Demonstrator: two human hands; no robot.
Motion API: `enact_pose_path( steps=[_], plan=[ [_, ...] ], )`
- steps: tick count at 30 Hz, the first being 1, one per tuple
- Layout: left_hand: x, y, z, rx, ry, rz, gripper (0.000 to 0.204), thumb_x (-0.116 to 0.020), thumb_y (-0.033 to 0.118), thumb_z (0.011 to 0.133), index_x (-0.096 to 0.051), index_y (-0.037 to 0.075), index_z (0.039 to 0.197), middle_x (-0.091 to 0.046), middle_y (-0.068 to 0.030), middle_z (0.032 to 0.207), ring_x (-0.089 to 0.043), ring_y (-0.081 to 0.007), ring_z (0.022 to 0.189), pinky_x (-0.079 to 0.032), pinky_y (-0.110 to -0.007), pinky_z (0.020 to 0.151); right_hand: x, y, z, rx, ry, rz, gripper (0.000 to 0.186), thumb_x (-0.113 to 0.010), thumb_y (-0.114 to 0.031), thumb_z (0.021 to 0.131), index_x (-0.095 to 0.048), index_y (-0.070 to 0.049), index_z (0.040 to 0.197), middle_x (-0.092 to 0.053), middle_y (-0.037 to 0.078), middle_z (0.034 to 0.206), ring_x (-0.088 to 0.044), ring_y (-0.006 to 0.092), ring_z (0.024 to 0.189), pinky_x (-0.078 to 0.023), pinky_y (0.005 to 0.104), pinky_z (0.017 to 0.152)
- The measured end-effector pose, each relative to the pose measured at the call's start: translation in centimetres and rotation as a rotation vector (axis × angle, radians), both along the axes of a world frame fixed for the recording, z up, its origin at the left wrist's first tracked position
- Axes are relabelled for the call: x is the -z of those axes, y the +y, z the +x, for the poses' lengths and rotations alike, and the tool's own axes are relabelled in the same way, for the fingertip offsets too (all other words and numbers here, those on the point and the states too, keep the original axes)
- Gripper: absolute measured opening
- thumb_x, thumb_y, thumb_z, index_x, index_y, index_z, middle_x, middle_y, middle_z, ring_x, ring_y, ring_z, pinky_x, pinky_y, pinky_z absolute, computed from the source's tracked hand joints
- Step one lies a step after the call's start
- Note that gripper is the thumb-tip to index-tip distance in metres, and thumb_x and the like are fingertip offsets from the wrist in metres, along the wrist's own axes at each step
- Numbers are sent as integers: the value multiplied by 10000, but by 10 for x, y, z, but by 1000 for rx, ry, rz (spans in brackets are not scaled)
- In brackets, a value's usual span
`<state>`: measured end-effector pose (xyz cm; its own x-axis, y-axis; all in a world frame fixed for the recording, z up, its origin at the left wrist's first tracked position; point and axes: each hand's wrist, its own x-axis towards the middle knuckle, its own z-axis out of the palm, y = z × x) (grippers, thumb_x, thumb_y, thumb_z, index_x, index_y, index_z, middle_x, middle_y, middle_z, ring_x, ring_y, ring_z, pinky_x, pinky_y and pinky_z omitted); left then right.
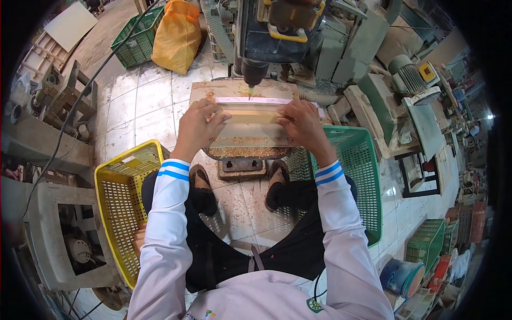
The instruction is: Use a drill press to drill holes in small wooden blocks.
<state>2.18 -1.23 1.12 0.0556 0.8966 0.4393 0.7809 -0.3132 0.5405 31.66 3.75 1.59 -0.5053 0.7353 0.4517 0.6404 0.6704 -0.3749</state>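
Note:
A pale wooden strip [253, 117] lies crosswise on the drill press table, held at both ends. My left hand [200, 124] pinches its left end, thumb and fingers closed on it. At the other end my right hand [303, 124] grips it the same way. Just beyond the strip runs a whitish straight bar [234, 100], parallel to it. The drill press chuck [254, 72] hangs over this bar with a thin bit pointing down. Wood shavings [248, 153] cover the near edge of the wooden work board [234, 140].
A yellow plastic crate [101, 200] with wooden pieces stands by my left leg. A green crate [373, 186] is at my right. Behind on the left sit an orange sack [178, 40] and another green crate [130, 45]. A motor [406, 73] stands on the right.

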Motion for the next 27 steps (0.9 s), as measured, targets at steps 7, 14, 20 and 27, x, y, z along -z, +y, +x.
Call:
enact_pose_path(
  steps=[7, 14, 20, 27],
  plan=[
    [10, 4, -3, -60, 1, -79, 277, -759, 285, 854, -743, 73, 1031, -655, -98, 1007, -624, -287, 919, -533, -388, 795, 12, 9, -5, 85, -104, 135, 220, -718, -150, 818, -660, -127, 1029, -606, 81, 1033, -563, 287, 1060, -391, 446, 967],
    [19, 9, -12, -94, 17, 44, 332, -748, 215, 822, -717, 52, 1110, -661, -117, 1111, -593, -317, 1037, -512, -396, 909, 17, 22, 9, 254, -111, 116, 254, -683, -123, 818, -684, -149, 1070, -610, 72, 1044, -550, 286, 1088, -333, 475, 1028],
    [19, 19, -6, -81, 20, 57, 350, -755, 249, 812, -722, 62, 1105, -673, -107, 1146, -592, -308, 1063, -493, -408, 928, 19, 19, 20, 405, -142, 44, 296, -684, -155, 822, -701, -179, 1116, -624, 67, 1104, -532, 291, 1147, -251, 562, 1093],
    [19, 47, 30, 38, 188, 151, 322, -746, 368, 834, -753, 153, 1073, -726, -44, 1062, -604, -249, 1106, -296, -440, 1015, 20, 17, 19, 474, -134, 35, 281, -686, -176, 838, -704, -187, 1118, -624, 68, 1122, -520, 296, 1175, -190, 615, 1114]
  ],
)
